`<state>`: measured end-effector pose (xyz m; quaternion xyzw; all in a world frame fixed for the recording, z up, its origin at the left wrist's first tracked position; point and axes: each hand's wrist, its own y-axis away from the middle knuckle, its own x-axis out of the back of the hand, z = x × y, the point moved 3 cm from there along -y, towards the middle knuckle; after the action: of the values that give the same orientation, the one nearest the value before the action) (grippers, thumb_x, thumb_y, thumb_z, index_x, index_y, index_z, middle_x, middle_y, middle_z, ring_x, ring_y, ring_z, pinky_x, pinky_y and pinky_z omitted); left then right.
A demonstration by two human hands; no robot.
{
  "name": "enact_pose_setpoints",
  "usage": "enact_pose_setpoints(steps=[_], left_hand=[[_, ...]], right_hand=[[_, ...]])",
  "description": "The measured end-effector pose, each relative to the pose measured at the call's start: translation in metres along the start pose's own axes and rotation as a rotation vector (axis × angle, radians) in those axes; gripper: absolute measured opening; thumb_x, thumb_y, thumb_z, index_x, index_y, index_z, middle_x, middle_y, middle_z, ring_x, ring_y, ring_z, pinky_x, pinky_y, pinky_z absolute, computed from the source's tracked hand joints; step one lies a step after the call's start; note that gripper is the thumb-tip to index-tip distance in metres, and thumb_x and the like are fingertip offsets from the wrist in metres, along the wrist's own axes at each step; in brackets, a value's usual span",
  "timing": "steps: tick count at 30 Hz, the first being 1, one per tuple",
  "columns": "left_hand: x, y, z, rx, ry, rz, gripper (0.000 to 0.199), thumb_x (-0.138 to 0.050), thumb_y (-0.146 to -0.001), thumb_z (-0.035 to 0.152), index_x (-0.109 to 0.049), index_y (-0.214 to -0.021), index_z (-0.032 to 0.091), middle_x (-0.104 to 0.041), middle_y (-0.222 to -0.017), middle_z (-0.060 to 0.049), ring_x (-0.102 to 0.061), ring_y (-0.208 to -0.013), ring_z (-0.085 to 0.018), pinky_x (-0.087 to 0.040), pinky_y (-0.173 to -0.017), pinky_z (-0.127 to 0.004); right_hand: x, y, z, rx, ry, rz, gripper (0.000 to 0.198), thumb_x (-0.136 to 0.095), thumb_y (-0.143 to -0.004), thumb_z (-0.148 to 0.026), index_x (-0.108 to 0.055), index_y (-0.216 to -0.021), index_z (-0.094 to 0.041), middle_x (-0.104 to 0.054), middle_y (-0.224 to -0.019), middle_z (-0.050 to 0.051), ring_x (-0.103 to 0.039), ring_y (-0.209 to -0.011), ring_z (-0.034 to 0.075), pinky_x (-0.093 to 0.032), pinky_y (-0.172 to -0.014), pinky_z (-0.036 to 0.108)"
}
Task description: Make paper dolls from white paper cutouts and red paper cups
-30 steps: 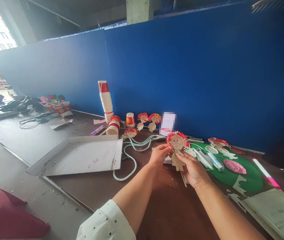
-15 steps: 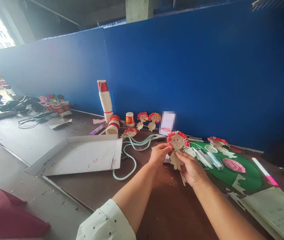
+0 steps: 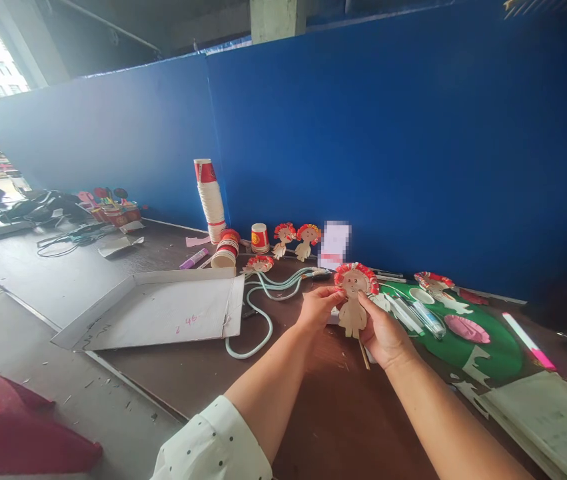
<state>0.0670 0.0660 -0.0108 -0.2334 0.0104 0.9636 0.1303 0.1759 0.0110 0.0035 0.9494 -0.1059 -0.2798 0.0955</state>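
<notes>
Between my two hands stands a paper doll (image 3: 352, 317) with a round drawn face, a red fringed mane and a thin stick below its body. My left hand (image 3: 319, 307) pinches the left edge where head meets body. From the right, my right hand (image 3: 383, 333) grips it, thumb on the lower face and fingers behind, hidden. Two similar paper dolls (image 3: 307, 241) lean by the blue panel, and another red-fringed doll (image 3: 260, 264) lies before them. A further doll (image 3: 434, 285) rests on the green round mat (image 3: 503, 353) to the right.
An open white cardboard tray (image 3: 163, 313) lies at left, beside a looped pale cable (image 3: 268, 333). Stacked paper cups (image 3: 212, 207) stand by the blue panel (image 3: 388, 133). Pens (image 3: 428, 320), a pink-ended marker (image 3: 530, 341) and paper sheets (image 3: 548, 413) lie right; a red stool (image 3: 8, 427) is lower left.
My right thumb has moved up from the doll's body to its lower face. The left hand keeps its pinch, and the doll stays in nearly the same place.
</notes>
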Motion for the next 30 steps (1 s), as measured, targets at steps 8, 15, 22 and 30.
enact_pose_setpoints(steps=[8, 15, 22, 30], left_hand=[[-0.001, 0.005, 0.005, -0.014, -0.081, 0.008, 0.035, -0.083, -0.055, 0.046, -0.072, -0.066, 0.014, -0.064, -0.065, -0.004, -0.054, -0.064, -0.013, -0.042, -0.07, -0.028], [-0.003, 0.007, 0.007, -0.028, -0.136, 0.003, 0.034, -0.082, -0.056, 0.046, -0.072, -0.065, 0.014, -0.066, -0.067, -0.005, -0.055, -0.066, -0.014, -0.044, -0.069, -0.028], [-0.005, 0.007, 0.005, -0.001, -0.12, 0.015, 0.032, -0.083, -0.056, 0.041, -0.072, -0.067, 0.014, -0.065, -0.066, -0.004, -0.054, -0.064, -0.013, -0.044, -0.067, -0.027], [-0.002, 0.004, 0.003, 0.015, -0.034, 0.033, 0.036, -0.085, -0.054, 0.042, -0.073, -0.071, 0.014, -0.065, -0.068, -0.004, -0.053, -0.064, -0.012, -0.042, -0.069, -0.027]], right_hand=[[0.008, -0.007, 0.002, 0.097, 0.06, 0.067, 0.029, -0.084, -0.06, -0.03, -0.073, -0.083, -0.015, -0.076, -0.074, 0.007, -0.069, -0.063, 0.021, -0.051, -0.053, 0.029], [0.008, -0.012, 0.004, 0.142, 0.024, 0.127, 0.028, -0.083, -0.054, -0.024, -0.073, -0.079, -0.016, -0.075, -0.073, 0.005, -0.067, -0.061, 0.019, -0.051, -0.055, 0.03], [0.012, -0.014, 0.005, 0.195, 0.039, 0.177, 0.023, -0.082, -0.054, -0.025, -0.073, -0.074, -0.017, -0.073, -0.066, 0.003, -0.067, -0.059, 0.019, -0.051, -0.055, 0.03], [0.006, -0.008, 0.004, 0.191, 0.095, 0.116, 0.028, -0.086, -0.059, -0.032, -0.075, -0.081, -0.018, -0.076, -0.074, 0.005, -0.071, -0.068, 0.025, -0.055, -0.059, 0.035]])
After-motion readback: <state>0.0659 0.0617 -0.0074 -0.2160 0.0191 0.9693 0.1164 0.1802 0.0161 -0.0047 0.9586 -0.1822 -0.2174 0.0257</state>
